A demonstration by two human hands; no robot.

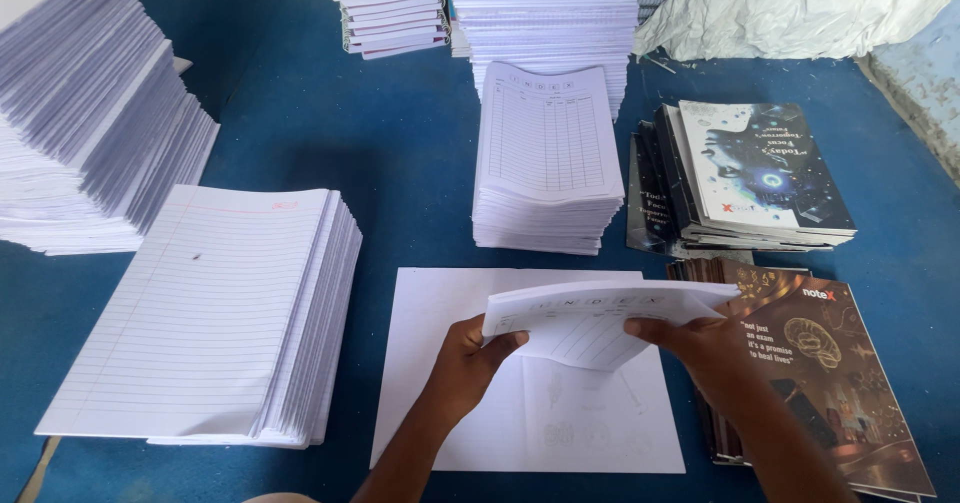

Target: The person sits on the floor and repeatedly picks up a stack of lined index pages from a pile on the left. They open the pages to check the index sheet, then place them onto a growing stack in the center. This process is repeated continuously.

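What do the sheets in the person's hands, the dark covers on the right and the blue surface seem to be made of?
The sheets look like thin matte paper: they bend between the left hand and the right hand. The brown covers seem to be glossy printed card, catching light. The blue surface looks like matte cloth or felt, though that is uncertain.

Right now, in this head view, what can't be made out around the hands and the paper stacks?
- Underside of the folded sheets: turned away from the camera.
- Right hand fingertips: hidden under those sheets.
- Middle of the white sheet on the table: covered by the left hand and the sheets.
- Brown covers: cut off by the bottom edge.
- Lined paper stack, far left: cut off.
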